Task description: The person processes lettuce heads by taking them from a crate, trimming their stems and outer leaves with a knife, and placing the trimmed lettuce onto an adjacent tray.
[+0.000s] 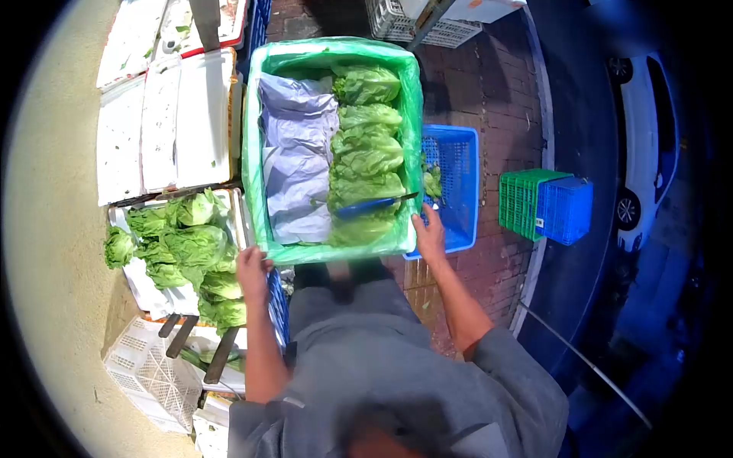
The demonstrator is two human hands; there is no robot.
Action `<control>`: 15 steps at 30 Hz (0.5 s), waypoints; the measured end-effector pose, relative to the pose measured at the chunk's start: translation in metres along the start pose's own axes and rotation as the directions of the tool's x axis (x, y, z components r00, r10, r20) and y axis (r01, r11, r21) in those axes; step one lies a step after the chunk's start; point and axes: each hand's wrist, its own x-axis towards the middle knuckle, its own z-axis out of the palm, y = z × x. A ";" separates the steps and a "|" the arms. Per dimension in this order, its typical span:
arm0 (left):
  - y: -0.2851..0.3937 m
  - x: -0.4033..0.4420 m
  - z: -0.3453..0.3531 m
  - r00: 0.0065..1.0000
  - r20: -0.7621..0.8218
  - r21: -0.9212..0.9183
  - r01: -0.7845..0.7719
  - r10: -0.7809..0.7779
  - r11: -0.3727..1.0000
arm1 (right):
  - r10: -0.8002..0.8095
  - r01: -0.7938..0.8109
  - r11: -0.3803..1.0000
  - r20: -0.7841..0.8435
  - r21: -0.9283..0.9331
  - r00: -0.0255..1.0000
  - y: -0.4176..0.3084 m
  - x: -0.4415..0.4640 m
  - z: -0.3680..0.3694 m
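At lined box [336,253]: left hand [253,276], right hand [431,233] holding; lettuce [368,157] inside.

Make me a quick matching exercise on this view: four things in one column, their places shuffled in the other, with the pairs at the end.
Things
1. Pale paper
2. Left hand
3. Right hand
4. Blue basket

Places
A. On the right edge of the green-lined crate, toward the near end
B. Partly hidden behind the crate's right side
C. Inside the crate, along its left half
D. At the crate's near left corner

Pairs: 1-C, 2-D, 3-A, 4-B
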 end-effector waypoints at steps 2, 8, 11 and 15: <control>0.021 0.004 0.048 0.984 0.172 0.004 0.038 -0.038 0.999 | -0.186 0.184 0.978 -0.007 -0.102 0.983 -0.036 0.019 0.002; 0.069 0.073 0.193 0.883 0.436 0.045 -0.216 0.175 0.975 | -0.501 0.581 0.717 0.296 -0.385 0.814 -0.037 0.062 0.029; 0.079 0.109 0.259 0.756 0.522 0.133 -0.528 0.394 0.839 | -0.505 0.602 0.699 0.330 -0.386 0.798 -0.025 0.066 0.032; 0.111 0.108 0.328 0.659 0.575 0.298 -0.720 0.485 0.626 | -0.514 0.606 0.740 0.334 -0.293 0.790 -0.015 0.063 0.029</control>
